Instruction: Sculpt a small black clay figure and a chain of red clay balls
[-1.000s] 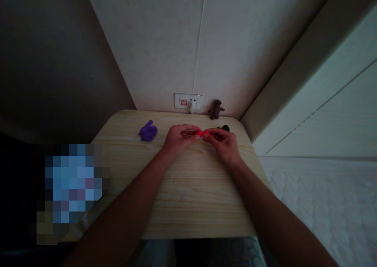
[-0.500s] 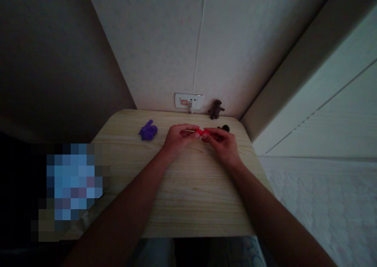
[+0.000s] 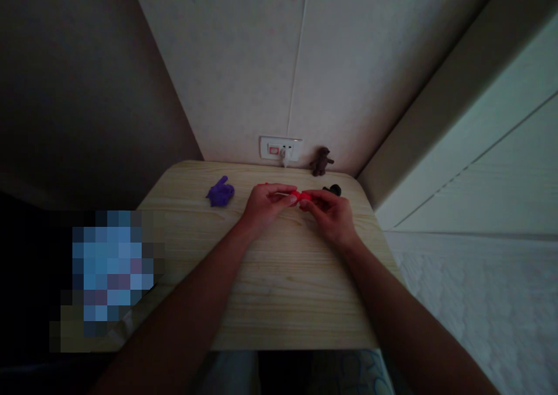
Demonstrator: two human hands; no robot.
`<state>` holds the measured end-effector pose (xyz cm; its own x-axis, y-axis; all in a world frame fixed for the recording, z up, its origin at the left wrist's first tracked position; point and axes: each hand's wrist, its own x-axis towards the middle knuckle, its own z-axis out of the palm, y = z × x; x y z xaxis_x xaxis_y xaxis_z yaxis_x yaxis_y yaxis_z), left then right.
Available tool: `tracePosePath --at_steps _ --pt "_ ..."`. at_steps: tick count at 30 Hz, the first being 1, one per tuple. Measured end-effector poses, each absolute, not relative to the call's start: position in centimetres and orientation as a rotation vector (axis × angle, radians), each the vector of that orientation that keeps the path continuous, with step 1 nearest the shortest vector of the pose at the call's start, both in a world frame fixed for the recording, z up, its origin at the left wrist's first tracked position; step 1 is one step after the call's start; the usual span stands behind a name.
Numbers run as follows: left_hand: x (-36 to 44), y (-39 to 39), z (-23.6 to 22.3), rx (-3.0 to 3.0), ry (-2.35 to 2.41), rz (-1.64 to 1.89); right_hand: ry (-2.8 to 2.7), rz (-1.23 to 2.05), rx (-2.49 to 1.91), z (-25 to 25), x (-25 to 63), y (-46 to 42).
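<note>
Over the far half of the wooden table, my left hand (image 3: 267, 205) pinches red modelling clay (image 3: 295, 196) between thumb and fingers. My right hand (image 3: 333, 212) pinches red clay from the other side. The red pieces touch or nearly touch; whether they form one lump I cannot tell. A bit of red also shows behind my left hand. Left of my hands lies a lump of purple clay (image 3: 220, 192) with a stub sticking up. Just beyond my right hand is a dark, rounded piece (image 3: 335, 189), partly hidden by that hand.
A small brown clay figure (image 3: 321, 162) stands at the back of the table (image 3: 279, 302), against the wall. A wall socket (image 3: 280, 148) with a white plug sits behind the table. A pale cabinet (image 3: 479, 168) rises on the right. At the left, an area is pixelated.
The view has shifted very slightly. Both hands keep their pinch on the red clay in nearly the same place, and the red pieces look a little closer together.
</note>
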<state>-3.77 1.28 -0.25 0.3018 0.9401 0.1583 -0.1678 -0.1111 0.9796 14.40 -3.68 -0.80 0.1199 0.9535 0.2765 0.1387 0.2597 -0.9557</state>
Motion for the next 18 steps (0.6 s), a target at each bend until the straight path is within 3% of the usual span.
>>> tracePosePath --at_steps 18 --pt "-3.53 1.16 0.18 1.317 0.805 1.126 -1.393 0.793 -1.154 -0.46 14.68 -3.92"
